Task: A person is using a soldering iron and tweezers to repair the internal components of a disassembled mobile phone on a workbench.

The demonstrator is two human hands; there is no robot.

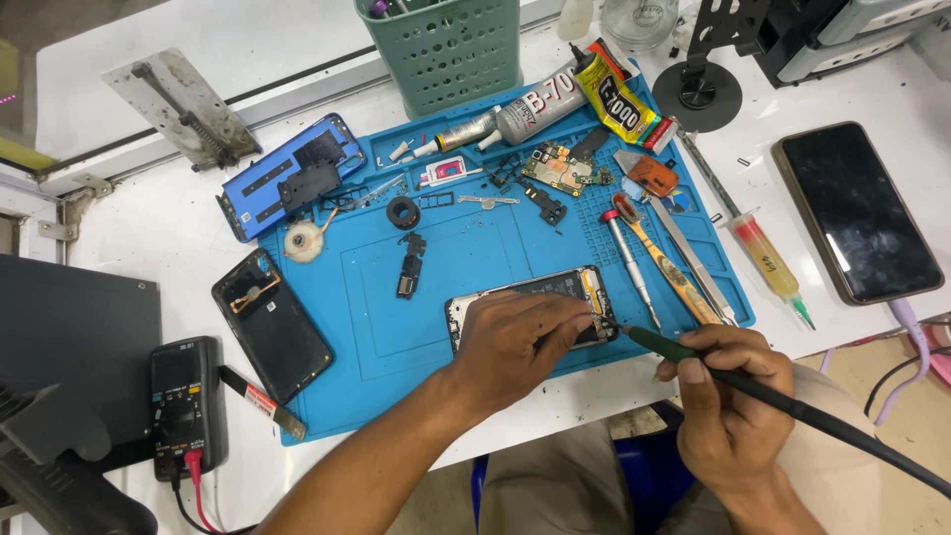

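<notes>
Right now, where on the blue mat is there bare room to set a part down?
Bare patch on the blue mat between the small black module and the opened phone under the left hand. The mat's top and right side are crowded with glue tubes, circuit board and tools.
</notes>
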